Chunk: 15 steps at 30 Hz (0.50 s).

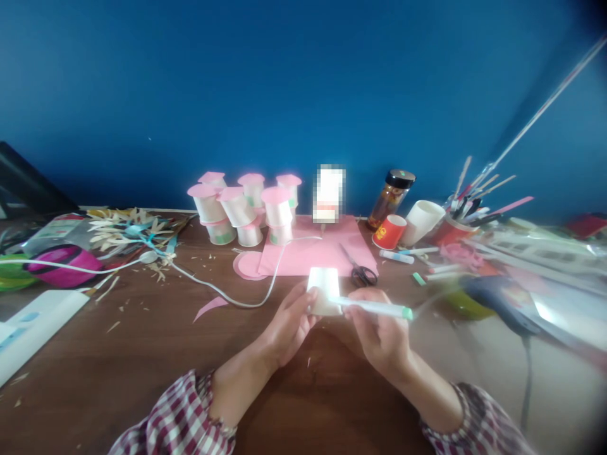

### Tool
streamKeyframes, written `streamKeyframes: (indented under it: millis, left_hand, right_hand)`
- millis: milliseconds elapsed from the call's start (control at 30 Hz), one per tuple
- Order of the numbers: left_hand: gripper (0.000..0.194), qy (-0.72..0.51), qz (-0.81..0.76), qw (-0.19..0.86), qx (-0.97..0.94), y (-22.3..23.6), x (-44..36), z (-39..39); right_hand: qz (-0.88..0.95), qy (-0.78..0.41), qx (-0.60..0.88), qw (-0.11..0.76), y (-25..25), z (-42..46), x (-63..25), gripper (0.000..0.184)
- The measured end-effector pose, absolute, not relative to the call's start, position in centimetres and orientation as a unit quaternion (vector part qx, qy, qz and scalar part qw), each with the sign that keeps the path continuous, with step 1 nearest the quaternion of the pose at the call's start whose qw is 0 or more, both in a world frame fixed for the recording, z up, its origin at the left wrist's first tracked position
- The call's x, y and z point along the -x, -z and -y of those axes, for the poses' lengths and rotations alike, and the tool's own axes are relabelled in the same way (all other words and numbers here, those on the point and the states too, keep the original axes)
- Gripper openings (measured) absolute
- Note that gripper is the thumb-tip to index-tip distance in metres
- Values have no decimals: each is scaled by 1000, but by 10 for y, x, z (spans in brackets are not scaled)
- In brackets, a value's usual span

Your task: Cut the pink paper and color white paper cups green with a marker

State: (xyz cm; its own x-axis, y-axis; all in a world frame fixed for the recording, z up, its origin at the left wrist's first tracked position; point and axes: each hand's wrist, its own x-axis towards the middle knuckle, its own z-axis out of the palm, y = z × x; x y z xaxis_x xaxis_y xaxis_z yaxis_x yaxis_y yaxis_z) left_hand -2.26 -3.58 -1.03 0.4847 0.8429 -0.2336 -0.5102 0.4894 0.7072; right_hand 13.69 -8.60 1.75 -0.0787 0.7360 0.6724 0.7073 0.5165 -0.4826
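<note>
My left hand [293, 323] grips a white paper cup [324, 287] from its left side, thumb on the wall. In my right hand [379, 332] lies a marker [379, 308] with a pale barrel and a green end pointing right. Its other end meets or nearly meets the cup's side; glare hides the exact contact. Just beyond the cup are black-handled scissors [363, 275], resting partly on pink paper [313, 253]. A marker cap [418, 279], green in colour, lies to the right.
Stacked white cups with pink paper tops [237, 206] stand at the back left. A white cable [227, 301] crosses the table. Rightward are a lidded jar [391, 199], a red cup [389, 232], a white cup [423, 222] and a pen holder [448, 232]. A power strip [45, 325] lies left.
</note>
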Motion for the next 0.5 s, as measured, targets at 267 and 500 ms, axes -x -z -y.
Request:
streamKeyframes:
  millis: [267,500]
  left_hand:
    - [16,-421,-292,812,-280,10,21,36]
    - [15,-419,-283,815,-283,10,22,36]
  right_hand:
    - [738,-10,498,456,-15,85,-138,12]
    - [741,1,493,456,-15,85,-138,10]
